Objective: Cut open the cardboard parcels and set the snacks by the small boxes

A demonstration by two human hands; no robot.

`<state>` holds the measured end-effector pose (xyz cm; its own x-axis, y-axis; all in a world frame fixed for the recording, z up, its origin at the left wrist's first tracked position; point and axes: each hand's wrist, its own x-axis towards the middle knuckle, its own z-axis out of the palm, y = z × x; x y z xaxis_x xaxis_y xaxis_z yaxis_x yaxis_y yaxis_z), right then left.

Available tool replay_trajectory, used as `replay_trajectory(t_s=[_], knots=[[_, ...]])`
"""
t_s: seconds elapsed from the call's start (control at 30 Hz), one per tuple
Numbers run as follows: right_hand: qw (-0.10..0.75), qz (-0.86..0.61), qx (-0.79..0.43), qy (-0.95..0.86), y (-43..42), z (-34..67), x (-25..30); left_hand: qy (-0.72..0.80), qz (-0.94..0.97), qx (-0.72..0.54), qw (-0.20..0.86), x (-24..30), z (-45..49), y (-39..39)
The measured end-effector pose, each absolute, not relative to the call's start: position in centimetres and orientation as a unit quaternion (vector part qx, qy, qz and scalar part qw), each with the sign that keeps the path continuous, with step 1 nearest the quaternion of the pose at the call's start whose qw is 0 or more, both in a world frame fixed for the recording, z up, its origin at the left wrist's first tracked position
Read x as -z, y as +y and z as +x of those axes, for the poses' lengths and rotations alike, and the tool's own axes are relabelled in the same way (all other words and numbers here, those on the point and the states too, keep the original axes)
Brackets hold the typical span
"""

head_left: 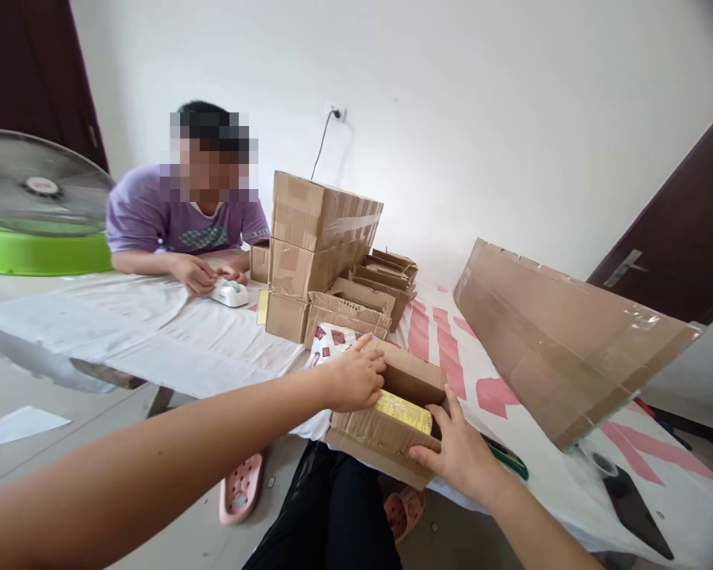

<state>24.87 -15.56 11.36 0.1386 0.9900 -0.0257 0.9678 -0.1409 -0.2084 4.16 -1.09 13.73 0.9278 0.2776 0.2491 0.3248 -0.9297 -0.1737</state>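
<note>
Yellow printed carton [405, 412] lies in open cardboard box [375, 445] at near edge of pink-patched tablecloth [472, 376], between left hand [360, 378] bent over left end, grip unclear, and right hand [462, 450] spread on right end, some room beyond.

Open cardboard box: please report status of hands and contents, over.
Left hand at open cardboard box, left end. Right hand at right end. Yellow pack inside. Patterned packet just beyond left hand.

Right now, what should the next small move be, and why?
Probably press the yellow box lightly with the left hand, the right hand steadying the open cardboard box: the yellow box lies inside, its top exposed, and both hands are there.
</note>
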Motion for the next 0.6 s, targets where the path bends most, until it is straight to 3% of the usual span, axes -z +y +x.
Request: replay_trajectory(t_s=[0.17,0.33,0.6], knots=[[0.080,-0.746,-0.087,-0.655,-15.6,25.1,-11.1,-0.217,-0.959,0.109,0.145,-15.2,1.2,0.2],[0.087,-0.749,-0.086,-0.651,-15.5,25.1,-10.9,-0.279,-0.960,0.022,-0.019,-15.2,-0.9,0.8],[0.086,-0.746,-0.080,-0.655,-15.6,25.1,-10.9,-0.291,-0.921,0.045,-0.255,-14.9,0.9,1.9]])
